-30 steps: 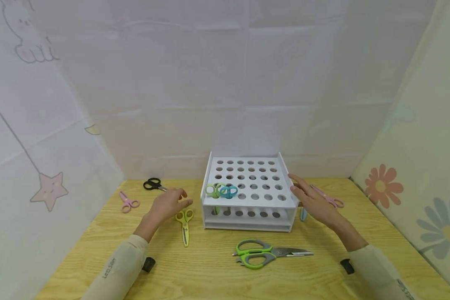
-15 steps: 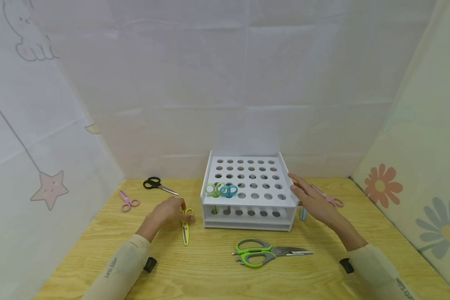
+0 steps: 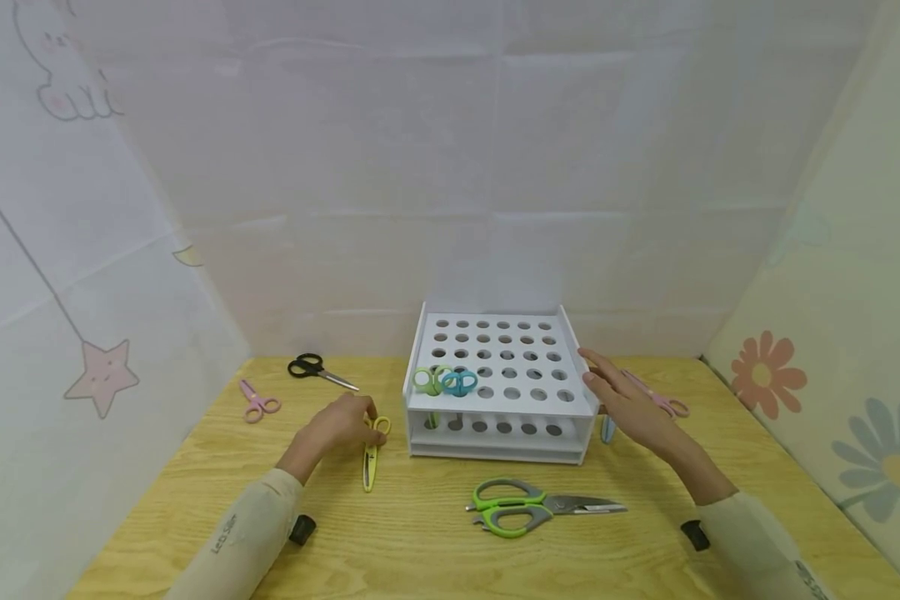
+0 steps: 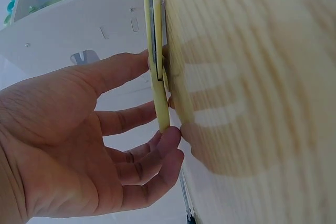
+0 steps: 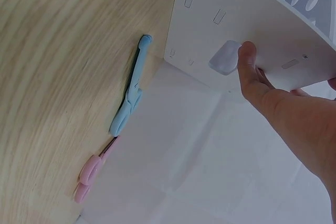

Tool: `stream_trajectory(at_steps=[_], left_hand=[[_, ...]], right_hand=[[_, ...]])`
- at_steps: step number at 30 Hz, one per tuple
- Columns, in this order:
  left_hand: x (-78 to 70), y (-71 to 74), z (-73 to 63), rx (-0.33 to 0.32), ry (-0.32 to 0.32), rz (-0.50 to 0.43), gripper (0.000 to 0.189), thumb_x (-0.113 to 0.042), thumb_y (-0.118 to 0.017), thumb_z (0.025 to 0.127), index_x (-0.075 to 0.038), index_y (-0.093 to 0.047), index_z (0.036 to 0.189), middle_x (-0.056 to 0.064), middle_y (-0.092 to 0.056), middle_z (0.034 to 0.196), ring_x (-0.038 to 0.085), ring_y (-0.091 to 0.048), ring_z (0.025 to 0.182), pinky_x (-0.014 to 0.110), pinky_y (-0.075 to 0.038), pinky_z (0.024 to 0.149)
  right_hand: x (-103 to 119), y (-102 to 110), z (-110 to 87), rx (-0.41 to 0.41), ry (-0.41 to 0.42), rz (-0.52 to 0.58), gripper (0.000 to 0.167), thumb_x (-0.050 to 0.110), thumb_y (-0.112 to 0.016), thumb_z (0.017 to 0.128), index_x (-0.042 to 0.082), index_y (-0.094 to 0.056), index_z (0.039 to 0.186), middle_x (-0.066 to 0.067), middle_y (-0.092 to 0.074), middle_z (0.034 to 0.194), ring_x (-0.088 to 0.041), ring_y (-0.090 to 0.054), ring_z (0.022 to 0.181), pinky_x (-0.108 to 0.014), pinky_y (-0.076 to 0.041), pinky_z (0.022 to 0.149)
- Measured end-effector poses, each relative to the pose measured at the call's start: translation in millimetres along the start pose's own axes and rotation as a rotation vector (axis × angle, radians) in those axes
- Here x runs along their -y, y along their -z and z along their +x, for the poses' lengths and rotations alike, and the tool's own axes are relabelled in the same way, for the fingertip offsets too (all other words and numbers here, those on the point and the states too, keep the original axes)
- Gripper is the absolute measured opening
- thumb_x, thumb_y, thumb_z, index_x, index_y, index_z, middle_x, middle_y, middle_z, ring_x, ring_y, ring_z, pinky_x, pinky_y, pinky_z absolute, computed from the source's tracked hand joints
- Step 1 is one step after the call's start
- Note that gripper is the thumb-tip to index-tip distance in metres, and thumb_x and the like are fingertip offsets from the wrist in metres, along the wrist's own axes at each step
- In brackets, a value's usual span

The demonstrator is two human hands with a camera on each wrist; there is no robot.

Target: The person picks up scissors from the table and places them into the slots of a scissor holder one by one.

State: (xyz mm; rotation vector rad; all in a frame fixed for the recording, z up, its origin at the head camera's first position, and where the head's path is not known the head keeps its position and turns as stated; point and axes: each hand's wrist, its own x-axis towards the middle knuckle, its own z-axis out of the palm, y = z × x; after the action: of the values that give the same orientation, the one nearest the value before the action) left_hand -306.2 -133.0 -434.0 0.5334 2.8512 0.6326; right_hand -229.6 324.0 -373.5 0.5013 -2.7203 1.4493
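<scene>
Yellow scissors [image 3: 371, 468] lie on the table left of the white rack [image 3: 525, 407], blades towards the front. My left hand [image 3: 339, 425] pinches their handle end between thumb and fingers; in the left wrist view the scissors [image 4: 153, 30] stand edge-on, close along the wood. Part of the handle is hidden behind the hand. My right hand [image 3: 630, 410] rests against the rack's right side wall, its fingers fairly straight, near the cut-out [image 5: 226, 57]. Green scissors [image 3: 434, 387] and teal scissors [image 3: 459, 388] hang points down in holes of the rack's front row.
Large green-and-grey kitchen scissors [image 3: 542, 502] lie in front of the rack. To the left are black scissors [image 3: 321, 372] and pink scissors [image 3: 254, 402]. Right of the rack lie light blue scissors [image 5: 129, 98] and more pink scissors [image 5: 90, 170]. Cloth walls enclose the table.
My left hand has come down and right onto the yellow scissors' handles and taken hold of them, uncovering the black scissors' blades. My right hand has stayed against the rack.
</scene>
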Motion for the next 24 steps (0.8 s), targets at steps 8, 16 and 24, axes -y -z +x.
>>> stream_trajectory(at_steps=[8, 16, 24], left_hand=[[6.4, -2.1, 6.1, -0.012, -0.043, -0.039, 0.043, -0.028, -0.089, 0.078, -0.001, -0.071, 0.106, 0.013, -0.057, 0.102, 0.029, -0.056, 0.100, 0.048, -0.049, 0.087], [9.5, -3.0, 11.3, -0.014, -0.040, -0.064, 0.042, -0.024, -0.091, 0.075, -0.002, -0.072, 0.105, 0.014, -0.057, 0.103, 0.029, -0.054, 0.098, 0.045, -0.049, 0.084], [17.1, -3.2, 15.1, 0.035, -0.075, -0.178, 0.040, -0.017, -0.089, 0.076, -0.002, -0.068, 0.107, 0.006, -0.062, 0.094, 0.020, -0.056, 0.084, 0.039, -0.049, 0.075]], right_hand=[[-3.3, 0.0, 0.0, 0.004, -0.005, -0.006, 0.059, 0.040, -0.034, 0.112, 0.018, -0.016, 0.165, -0.029, -0.025, 0.158, -0.047, -0.030, 0.142, -0.065, -0.041, 0.100], [-2.8, 0.0, 0.1, 0.001, -0.007, -0.007, 0.060, 0.040, -0.035, 0.112, 0.017, -0.017, 0.164, -0.029, -0.027, 0.158, -0.046, -0.033, 0.141, -0.064, -0.042, 0.100], [-3.3, 0.4, -0.5, 0.003, 0.005, -0.011, 0.059, 0.039, -0.034, 0.113, 0.016, -0.017, 0.164, -0.028, -0.025, 0.159, -0.046, -0.031, 0.142, -0.065, -0.041, 0.100]])
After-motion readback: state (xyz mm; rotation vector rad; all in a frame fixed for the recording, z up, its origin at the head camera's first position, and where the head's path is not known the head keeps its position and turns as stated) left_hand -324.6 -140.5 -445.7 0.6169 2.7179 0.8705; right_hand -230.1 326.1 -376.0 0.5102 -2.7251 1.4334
